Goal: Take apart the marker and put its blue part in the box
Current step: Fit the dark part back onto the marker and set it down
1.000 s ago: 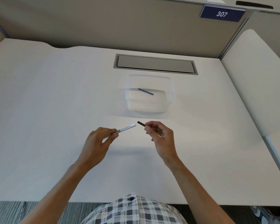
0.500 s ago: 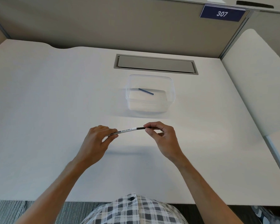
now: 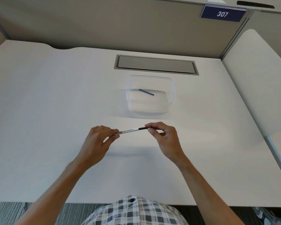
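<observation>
You are sitting in an office, at a cubicle desk. The white desk (image 3: pixel 39 98) is closed in at its far edge by a grey-beige partition wall (image 3: pixel 104 25), and another partition stands at the right side. On the top rail near the far right corner you see a blue number plate (image 3: pixel 222 14) with "307", as workplaces are numbered. Near the far edge a grey cable cover (image 3: pixel 155 64) is set into the desk. Under the near edge the floor (image 3: pixel 10 211) looks like grey office carpet.
</observation>
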